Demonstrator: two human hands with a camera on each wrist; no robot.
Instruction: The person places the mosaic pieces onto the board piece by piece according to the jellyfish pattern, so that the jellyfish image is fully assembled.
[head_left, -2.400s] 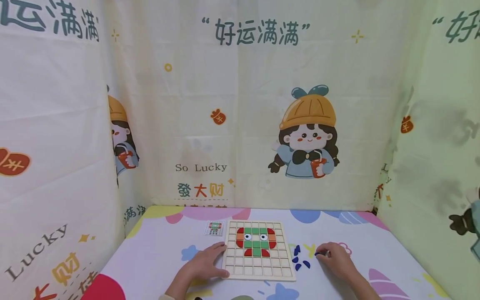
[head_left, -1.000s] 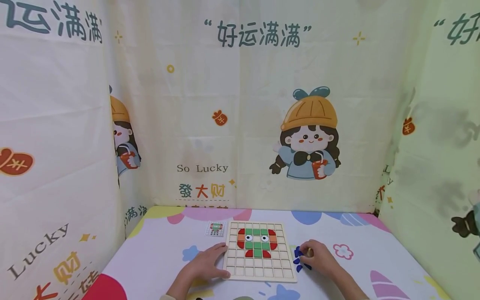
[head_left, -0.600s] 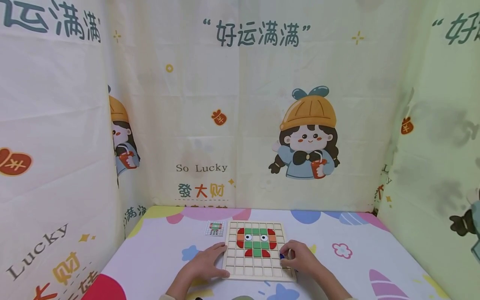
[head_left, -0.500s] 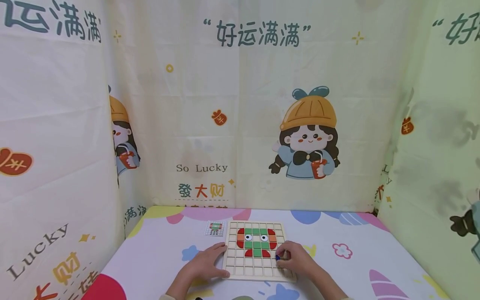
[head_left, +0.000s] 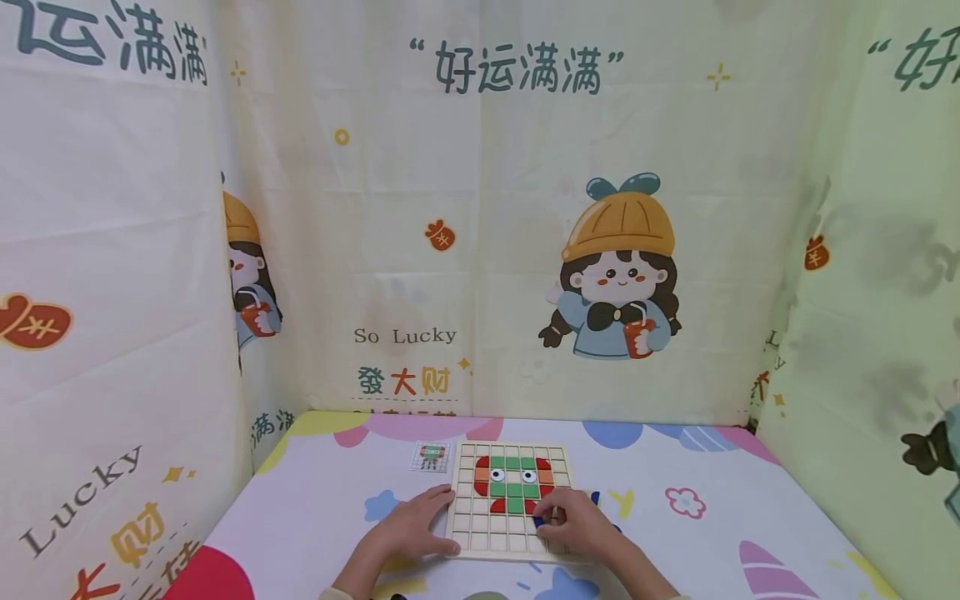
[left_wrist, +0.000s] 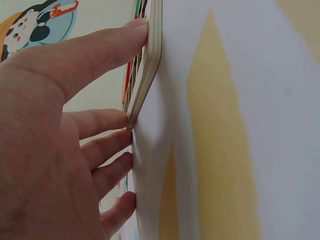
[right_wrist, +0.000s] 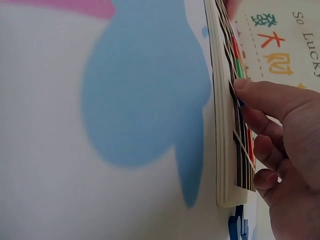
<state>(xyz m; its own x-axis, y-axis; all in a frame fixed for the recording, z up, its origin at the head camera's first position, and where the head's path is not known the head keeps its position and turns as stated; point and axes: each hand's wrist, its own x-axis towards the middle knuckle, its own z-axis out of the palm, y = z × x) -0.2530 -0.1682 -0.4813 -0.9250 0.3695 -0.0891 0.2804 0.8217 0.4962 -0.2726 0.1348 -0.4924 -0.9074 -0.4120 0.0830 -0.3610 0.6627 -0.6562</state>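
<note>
A wooden grid board (head_left: 480, 544) lies on the table, holding red, green and orange tiles and two eye tiles that form a figure's head. My left hand (head_left: 408, 529) rests at its left side; in the left wrist view the thumb and loosely extended fingers touch the board's edge (left_wrist: 156, 42). Over the lower right part of the grid, my right hand (head_left: 576, 521) pinches a small dark blue tile (head_left: 538, 522) between thumb and index finger. That tile is mostly hidden by the fingertips in the right wrist view, where the right hand (right_wrist: 295, 135) is beside the grid.
A small pattern card (head_left: 431, 456) with a similar figure lies behind the board's left corner. Loose dark blue tiles (head_left: 596, 497) lie right of the board, partly hidden by my right hand. A printed cloth covers the table (head_left: 720, 467), and curtains (head_left: 480, 250) enclose it.
My right hand has gone from the right of the loose blue tiles leftward onto the board, carrying a dark blue tile. The left hand stays at the board's edge.
</note>
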